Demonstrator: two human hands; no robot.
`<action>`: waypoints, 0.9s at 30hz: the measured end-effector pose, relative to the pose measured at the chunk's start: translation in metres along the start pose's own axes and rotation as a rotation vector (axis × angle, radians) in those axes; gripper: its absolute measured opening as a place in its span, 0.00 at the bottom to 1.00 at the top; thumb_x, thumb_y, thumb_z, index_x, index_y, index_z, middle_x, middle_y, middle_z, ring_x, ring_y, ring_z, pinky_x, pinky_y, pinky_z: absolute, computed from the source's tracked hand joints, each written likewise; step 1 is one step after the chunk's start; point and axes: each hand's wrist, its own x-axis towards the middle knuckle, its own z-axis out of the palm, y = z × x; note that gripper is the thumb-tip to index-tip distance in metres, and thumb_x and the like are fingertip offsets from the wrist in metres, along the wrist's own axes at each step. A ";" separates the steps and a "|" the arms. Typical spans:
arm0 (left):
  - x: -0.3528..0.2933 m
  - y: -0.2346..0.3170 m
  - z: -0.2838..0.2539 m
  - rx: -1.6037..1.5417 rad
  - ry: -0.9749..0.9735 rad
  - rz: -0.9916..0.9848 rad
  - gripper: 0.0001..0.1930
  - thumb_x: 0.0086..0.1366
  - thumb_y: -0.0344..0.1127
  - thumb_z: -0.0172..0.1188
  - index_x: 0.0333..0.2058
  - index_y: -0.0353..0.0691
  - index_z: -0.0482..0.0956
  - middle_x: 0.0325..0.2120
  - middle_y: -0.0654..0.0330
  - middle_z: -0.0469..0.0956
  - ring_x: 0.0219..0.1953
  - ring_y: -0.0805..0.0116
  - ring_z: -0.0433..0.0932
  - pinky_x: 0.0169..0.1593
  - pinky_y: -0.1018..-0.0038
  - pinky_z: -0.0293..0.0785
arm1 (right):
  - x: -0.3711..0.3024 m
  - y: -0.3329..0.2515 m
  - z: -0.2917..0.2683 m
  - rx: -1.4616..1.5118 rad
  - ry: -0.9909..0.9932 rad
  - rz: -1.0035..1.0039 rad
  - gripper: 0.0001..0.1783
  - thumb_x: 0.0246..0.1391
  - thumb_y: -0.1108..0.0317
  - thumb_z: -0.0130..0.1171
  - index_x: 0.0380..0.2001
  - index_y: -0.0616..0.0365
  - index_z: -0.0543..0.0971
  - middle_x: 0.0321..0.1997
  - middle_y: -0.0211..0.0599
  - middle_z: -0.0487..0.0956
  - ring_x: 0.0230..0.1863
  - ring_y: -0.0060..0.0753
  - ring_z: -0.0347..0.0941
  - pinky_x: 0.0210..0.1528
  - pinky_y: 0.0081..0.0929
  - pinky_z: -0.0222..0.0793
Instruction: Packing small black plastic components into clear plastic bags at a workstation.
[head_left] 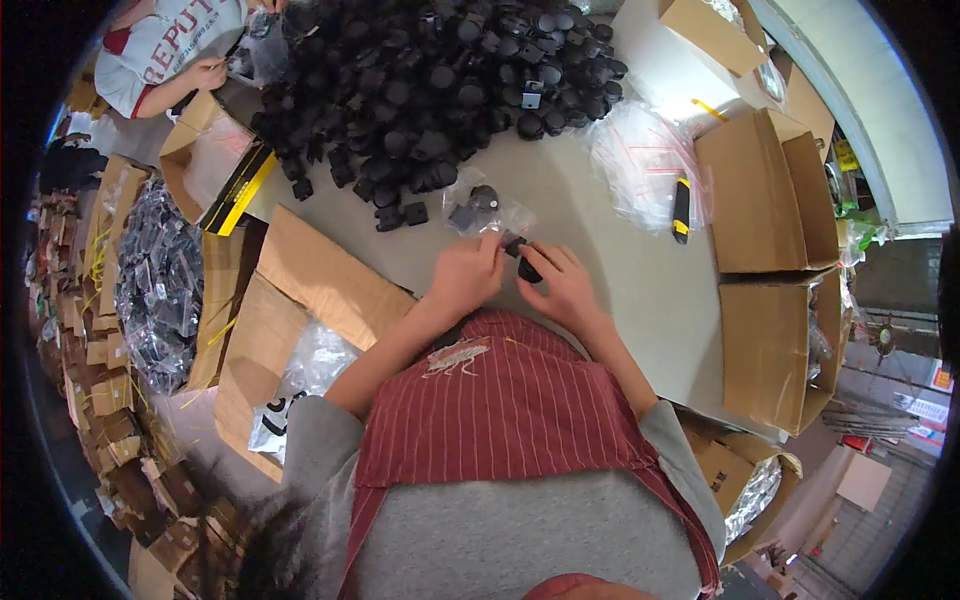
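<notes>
Close in front of my apron, both hands meet over the table (600, 200). My left hand (467, 275) is closed, thumb and fingertips pinching a small black plastic part (513, 243). My right hand (562, 287) curls around a rounded black part (528, 268) that touches or nearly touches the first; I cannot tell whether the two are joined. Just beyond my fingers lies a clear plastic bag (515, 216) with a black round-headed piece (484, 197) on or in it. Farther off spreads a big heap of black plastic parts (430, 90).
Clear zip bags (640, 160) and a black-and-yellow utility knife (681, 210) lie to the right, beside open cardboard boxes (750, 190). At left stand an open carton (275, 330) and a box of bagged parts (160, 285). Another person's hand (208, 74) works at the far left.
</notes>
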 end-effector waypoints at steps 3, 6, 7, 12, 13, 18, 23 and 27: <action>-0.008 -0.002 0.010 0.000 -0.021 0.028 0.07 0.64 0.35 0.58 0.36 0.42 0.71 0.20 0.54 0.78 0.20 0.52 0.78 0.22 0.60 0.71 | 0.005 0.002 0.014 -0.028 -0.012 0.083 0.28 0.48 0.66 0.67 0.54 0.59 0.76 0.55 0.45 0.76 0.52 0.51 0.73 0.53 0.41 0.71; -0.013 -0.009 0.021 -0.010 -0.077 -0.021 0.07 0.63 0.36 0.59 0.36 0.42 0.71 0.21 0.54 0.79 0.20 0.52 0.79 0.23 0.59 0.72 | -0.007 0.026 0.043 -0.025 0.027 0.165 0.29 0.49 0.66 0.67 0.56 0.59 0.74 0.57 0.48 0.75 0.54 0.54 0.72 0.56 0.42 0.69; -0.014 -0.012 0.024 -0.011 -0.109 -0.058 0.08 0.62 0.36 0.59 0.37 0.42 0.71 0.21 0.53 0.79 0.21 0.51 0.79 0.24 0.58 0.73 | -0.007 0.030 0.048 0.005 0.064 0.189 0.30 0.49 0.66 0.66 0.57 0.59 0.74 0.57 0.49 0.75 0.55 0.56 0.71 0.57 0.42 0.68; -0.020 -0.020 0.031 -0.140 -0.096 -0.132 0.10 0.61 0.36 0.60 0.38 0.40 0.71 0.22 0.51 0.80 0.24 0.47 0.80 0.28 0.55 0.75 | -0.014 0.036 0.048 0.083 -0.002 0.124 0.33 0.50 0.68 0.66 0.61 0.57 0.70 0.57 0.51 0.74 0.56 0.57 0.71 0.58 0.42 0.68; -0.020 -0.021 0.031 -0.179 -0.110 -0.156 0.10 0.61 0.35 0.60 0.38 0.40 0.70 0.23 0.50 0.80 0.24 0.47 0.80 0.29 0.55 0.75 | -0.013 0.039 0.047 0.099 -0.035 0.129 0.33 0.50 0.68 0.66 0.61 0.57 0.69 0.56 0.51 0.75 0.55 0.57 0.71 0.57 0.43 0.69; -0.018 -0.014 0.021 -0.181 -0.115 -0.146 0.09 0.60 0.36 0.60 0.33 0.39 0.71 0.21 0.50 0.79 0.24 0.47 0.79 0.28 0.55 0.75 | -0.001 0.032 0.043 0.070 -0.062 0.243 0.27 0.50 0.66 0.65 0.54 0.55 0.72 0.50 0.48 0.78 0.51 0.55 0.74 0.52 0.44 0.71; -0.019 -0.013 0.022 -0.105 -0.129 -0.091 0.08 0.60 0.37 0.60 0.30 0.40 0.73 0.22 0.50 0.79 0.24 0.48 0.79 0.27 0.55 0.74 | -0.001 0.031 0.065 -0.062 -0.080 0.295 0.16 0.53 0.60 0.63 0.44 0.53 0.76 0.39 0.42 0.81 0.40 0.51 0.78 0.39 0.45 0.75; -0.019 -0.014 0.020 -0.147 -0.108 -0.054 0.07 0.61 0.36 0.59 0.30 0.40 0.73 0.22 0.51 0.78 0.25 0.48 0.79 0.27 0.55 0.73 | 0.001 0.036 0.073 0.028 -0.037 0.212 0.10 0.54 0.60 0.61 0.36 0.52 0.78 0.30 0.41 0.82 0.33 0.51 0.79 0.34 0.45 0.74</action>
